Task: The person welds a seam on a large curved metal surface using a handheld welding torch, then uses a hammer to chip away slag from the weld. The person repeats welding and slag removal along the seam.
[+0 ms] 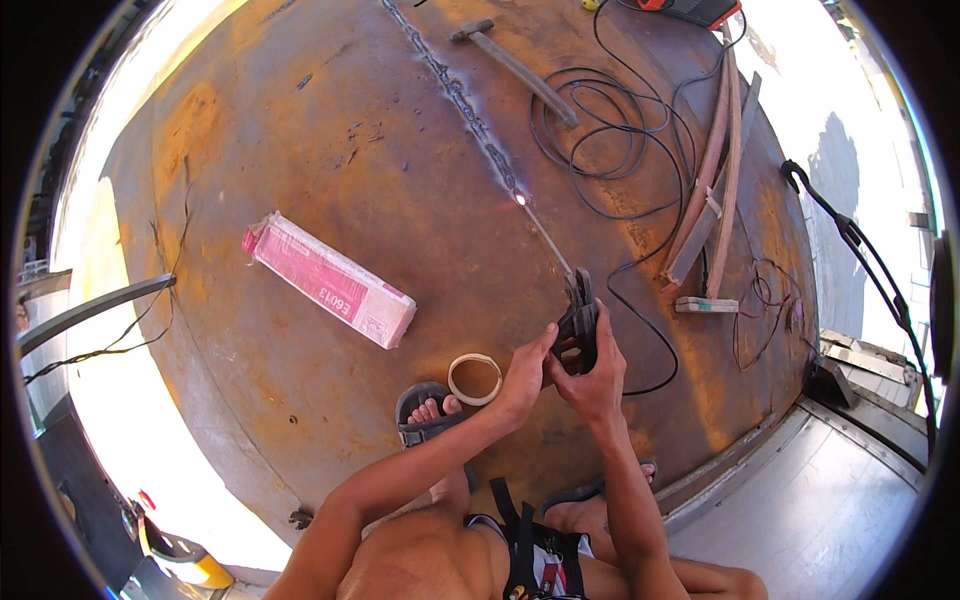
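My right hand [598, 372] is wrapped round a black welding electrode holder [578, 318]. Against the holder's left side, my left hand [529, 374] is closed too, its fingertips partly hidden. Clamped in the jaws, a thin welding rod [549, 238] slants away to the upper left. Its tip glows bright pink-white on the rusty steel plate [420, 260]. From that spot a rough grey weld seam [455, 92] runs to the far edge of the view.
A pink-and-white electrode box [330, 280] lies to the left. By my sandalled foot [430, 412] rests a tape roll [475, 379]. Beyond are a hammer [520, 72], a coiled black cable [600, 130], wooden strips [722, 160] and an orange-black machine [695, 10].
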Demonstrator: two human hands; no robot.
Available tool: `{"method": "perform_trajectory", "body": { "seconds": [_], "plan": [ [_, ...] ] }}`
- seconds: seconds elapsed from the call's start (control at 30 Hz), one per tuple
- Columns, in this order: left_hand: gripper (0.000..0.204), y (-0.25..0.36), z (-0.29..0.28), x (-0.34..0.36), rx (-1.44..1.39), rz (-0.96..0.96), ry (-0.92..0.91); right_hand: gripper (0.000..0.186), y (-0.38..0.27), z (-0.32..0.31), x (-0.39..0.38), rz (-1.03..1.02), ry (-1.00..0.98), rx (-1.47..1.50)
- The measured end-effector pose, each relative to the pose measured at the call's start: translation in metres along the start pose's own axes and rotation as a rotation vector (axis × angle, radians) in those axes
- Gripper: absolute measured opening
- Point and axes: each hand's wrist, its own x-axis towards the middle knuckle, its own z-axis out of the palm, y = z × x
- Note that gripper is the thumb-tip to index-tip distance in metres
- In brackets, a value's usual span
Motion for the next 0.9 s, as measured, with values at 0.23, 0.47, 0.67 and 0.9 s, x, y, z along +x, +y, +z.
{"method": "perform_trajectory", "body": {
  "seconds": [0.23, 0.47, 0.67, 0.9],
  "plan": [
    [0.063, 0.0047, 0.0053, -0.0039, -0.028, 0.034, -0.008, 0.095, 0.0027, 0.0012, -0.0001, 0.017, -0.010, -0.006],
    [0.063, 0.0071, 0.0053, -0.0053, -0.053, 0.034, -0.031, 0.094, 0.0040, 0.0022, -0.0001, 0.018, -0.009, 0.003],
    [0.058, 0.0053, 0.0061, -0.0041, -0.064, 0.022, 0.010, 0.093, 0.0006, 0.0017, 0.0003, 0.024, -0.015, 0.015],
    [0.062, 0.0017, 0.0034, -0.0012, -0.040, 0.021, -0.016, 0.093, -0.0004, 0.0015, 0.0015, 0.018, -0.012, 0.042]
  ]
}}
